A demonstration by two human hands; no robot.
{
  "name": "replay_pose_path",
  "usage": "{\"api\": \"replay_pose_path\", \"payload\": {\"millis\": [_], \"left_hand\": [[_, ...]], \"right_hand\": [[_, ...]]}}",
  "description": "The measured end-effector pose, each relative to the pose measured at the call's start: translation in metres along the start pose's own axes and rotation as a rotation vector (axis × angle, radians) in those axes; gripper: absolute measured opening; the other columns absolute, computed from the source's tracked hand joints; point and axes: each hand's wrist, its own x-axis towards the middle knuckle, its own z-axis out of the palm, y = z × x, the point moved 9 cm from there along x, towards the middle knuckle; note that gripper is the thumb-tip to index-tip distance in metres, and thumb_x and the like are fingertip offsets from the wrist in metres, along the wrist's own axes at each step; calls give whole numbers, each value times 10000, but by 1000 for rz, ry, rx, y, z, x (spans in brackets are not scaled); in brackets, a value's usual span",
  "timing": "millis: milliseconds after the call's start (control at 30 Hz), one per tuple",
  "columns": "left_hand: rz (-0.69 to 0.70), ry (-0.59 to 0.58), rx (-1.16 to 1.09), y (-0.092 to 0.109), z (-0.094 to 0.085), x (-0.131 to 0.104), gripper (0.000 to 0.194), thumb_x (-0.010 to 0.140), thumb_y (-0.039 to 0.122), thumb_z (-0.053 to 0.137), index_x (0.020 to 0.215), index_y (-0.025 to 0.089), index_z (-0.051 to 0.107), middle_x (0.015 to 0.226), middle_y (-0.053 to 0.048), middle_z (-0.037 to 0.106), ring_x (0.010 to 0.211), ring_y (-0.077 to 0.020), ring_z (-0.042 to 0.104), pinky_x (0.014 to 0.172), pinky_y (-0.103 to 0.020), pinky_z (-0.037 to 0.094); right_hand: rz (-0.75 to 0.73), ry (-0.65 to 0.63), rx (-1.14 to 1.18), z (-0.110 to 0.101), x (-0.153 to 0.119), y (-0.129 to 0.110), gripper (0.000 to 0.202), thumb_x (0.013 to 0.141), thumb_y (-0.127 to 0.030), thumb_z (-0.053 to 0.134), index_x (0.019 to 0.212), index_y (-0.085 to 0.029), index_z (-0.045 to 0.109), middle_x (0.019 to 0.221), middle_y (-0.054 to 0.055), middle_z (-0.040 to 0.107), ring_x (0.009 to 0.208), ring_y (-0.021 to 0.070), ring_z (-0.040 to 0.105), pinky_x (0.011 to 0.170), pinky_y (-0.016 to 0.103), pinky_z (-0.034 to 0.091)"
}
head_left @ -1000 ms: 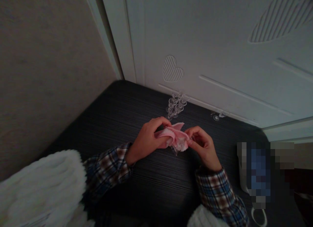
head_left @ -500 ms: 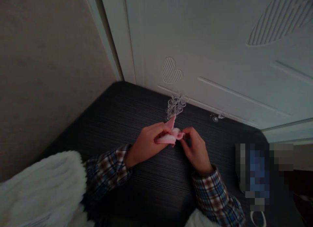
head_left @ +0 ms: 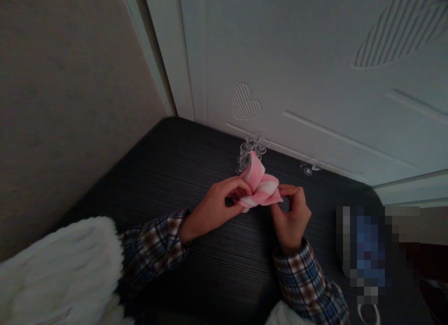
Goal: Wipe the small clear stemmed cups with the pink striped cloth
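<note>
A folded pink and white cloth (head_left: 261, 185) is held up between my two hands over the dark table. One pointed corner of it sticks up, and other folds spread towards the right. My left hand (head_left: 219, 201) is closed on its left side, thumb below and fingers above. With thumb and fingertips, my right hand (head_left: 292, 215) pinches the right-hand tip of the cloth. Just behind the cloth lies a cluster of small clear plastic or glass pieces (head_left: 247, 150), partly covered by the raised corner.
The dark wood-grain table (head_left: 157, 175) ends against a white panel (head_left: 297, 73) with raised hearts. A few more clear pieces (head_left: 308, 170) lie at its back edge. A pixelated object (head_left: 367, 245) is at the right, with a white loop (head_left: 369, 313) below it.
The cloth has been spread wider and shows more of its folds. My right hand has moved a little to the right, drawing out its tip; my left hand keeps its grip.
</note>
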Motion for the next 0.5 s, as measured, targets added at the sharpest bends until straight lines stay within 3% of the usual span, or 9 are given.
{"api": "replay_pose_path", "payload": {"millis": [267, 400, 500], "left_hand": [[-133, -169, -448, -16, 21, -4, 335, 758, 167, 593, 1085, 171, 522, 1081, -82, 594, 981, -186, 585, 895, -345, 446], [-213, -294, -676, -15, 30, -7, 389, 795, 219, 562, 1174, 169, 489, 1193, -115, 557, 1127, -245, 503, 956, -415, 391], [-255, -307, -792, -16, 31, -7, 398, 814, 266, 542, 1193, 158, 486, 1214, -126, 547, 1160, -273, 472, 962, -453, 378]], "right_hand": [[-73, 143, 81, -11, -2, 2, 161, 708, -205, 638, 724, -202, 477, 861, 27, 607, 791, 175, 589, 699, 315, 449], [-131, 113, 93, -9, -1, -2, 153, 714, -193, 628, 722, -201, 476, 870, 28, 610, 801, 176, 593, 694, 316, 454], [-171, 89, 130, -8, -1, -6, 143, 716, -160, 620, 732, -203, 484, 883, 34, 609, 813, 181, 590, 696, 325, 453]]}}
